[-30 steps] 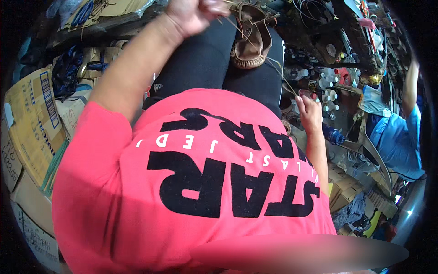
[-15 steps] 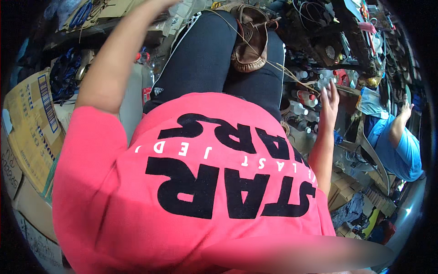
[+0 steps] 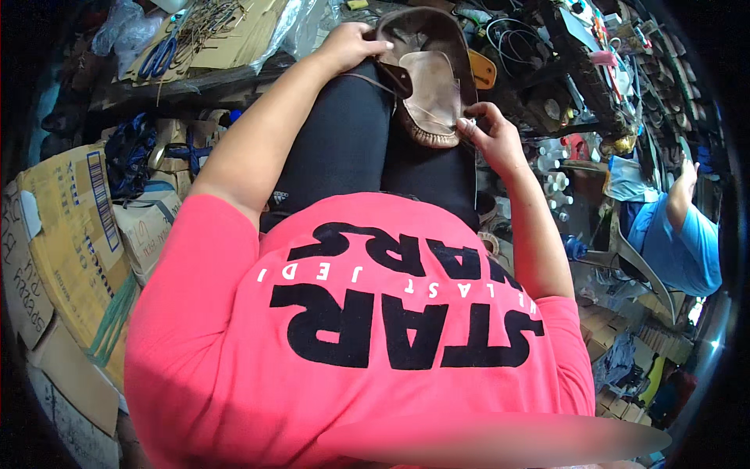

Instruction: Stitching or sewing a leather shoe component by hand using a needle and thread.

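A brown leather moccasin (image 3: pixel 433 86) with a gathered, stitched toe rests across my thighs, its toe toward me and its opening facing up. My left hand (image 3: pixel 349 48) grips its left rim near the heel end, thumb over the edge. Beside that thumb a dark leather flap (image 3: pixel 396 78) sticks out. A thin pale thread (image 3: pixel 428 115) crosses the inside toward the right side of the toe. There my right hand (image 3: pixel 498 138) pinches with thumb and forefinger, where the thread ends. Whether a needle is also between those fingertips is too small to tell.
Blue-handled scissors (image 3: pixel 162 56) lie on cardboard at the far left. Cardboard boxes (image 3: pixel 66 234) stack up at my left. A cluttered dark bench (image 3: pixel 562 66) and plastic bottles (image 3: pixel 556 187) are at my right. Another person in a blue shirt (image 3: pixel 683 242) sits further right.
Both hands were spread wide with thread stretched out from the shoe; now they have come in to it. The left grips the rim, the right pinches at the toe.
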Action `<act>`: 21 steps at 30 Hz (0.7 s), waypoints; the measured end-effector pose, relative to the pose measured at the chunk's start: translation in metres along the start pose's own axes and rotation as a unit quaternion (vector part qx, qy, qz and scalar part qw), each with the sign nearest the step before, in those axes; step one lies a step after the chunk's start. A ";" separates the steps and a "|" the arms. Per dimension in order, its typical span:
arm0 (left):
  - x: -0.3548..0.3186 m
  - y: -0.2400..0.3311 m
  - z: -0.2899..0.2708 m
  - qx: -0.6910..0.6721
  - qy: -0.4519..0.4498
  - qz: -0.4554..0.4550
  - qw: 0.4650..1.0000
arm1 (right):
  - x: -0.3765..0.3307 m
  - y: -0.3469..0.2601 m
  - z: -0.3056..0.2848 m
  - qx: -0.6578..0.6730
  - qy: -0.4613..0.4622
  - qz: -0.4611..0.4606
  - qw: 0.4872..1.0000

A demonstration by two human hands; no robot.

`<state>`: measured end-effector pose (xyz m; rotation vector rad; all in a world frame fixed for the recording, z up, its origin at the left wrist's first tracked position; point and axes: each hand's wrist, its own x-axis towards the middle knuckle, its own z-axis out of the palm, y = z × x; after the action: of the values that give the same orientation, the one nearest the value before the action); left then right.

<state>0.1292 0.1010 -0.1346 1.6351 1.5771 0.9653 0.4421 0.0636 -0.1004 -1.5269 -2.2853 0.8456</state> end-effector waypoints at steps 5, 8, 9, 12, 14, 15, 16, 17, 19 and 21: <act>-0.021 -0.005 -0.005 -0.084 0.054 -0.014 0.995 | 0.009 -0.010 0.017 0.130 -0.050 0.034 0.990; -0.018 -0.015 -0.006 0.002 0.099 0.001 0.995 | 0.007 -0.024 0.017 0.181 -0.111 0.027 0.977; -0.013 -0.007 -0.007 0.000 0.095 0.003 0.995 | 0.004 -0.028 0.011 0.143 -0.128 0.047 0.980; 0.001 0.017 -0.010 0.225 0.014 -0.060 0.972 | -0.012 -0.037 0.006 0.104 -0.148 0.092 0.979; 0.024 0.018 0.003 0.358 -0.037 0.002 0.933 | -0.023 -0.032 0.010 0.192 -0.119 0.113 0.968; 0.030 0.023 0.018 0.363 -0.065 -0.004 0.929 | -0.028 -0.028 0.009 0.167 -0.106 0.113 0.974; 0.033 0.026 0.030 0.370 -0.090 -0.010 0.925 | -0.030 -0.023 0.013 0.160 -0.101 0.109 0.976; 0.037 0.021 0.042 0.372 -0.106 -0.042 0.921 | -0.032 -0.019 0.012 0.119 -0.094 0.090 0.984; 0.040 0.029 0.053 0.386 -0.151 -0.081 0.906 | -0.033 -0.030 0.003 0.023 -0.083 0.056 0.995; 0.031 0.046 0.057 0.395 -0.118 -0.072 0.908 | -0.027 -0.033 -0.010 -0.047 -0.096 0.038 0.994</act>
<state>0.2018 0.1312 -0.1226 2.0054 2.0087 -0.0013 0.4333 0.0336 -0.0700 -1.6480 -2.4480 0.9550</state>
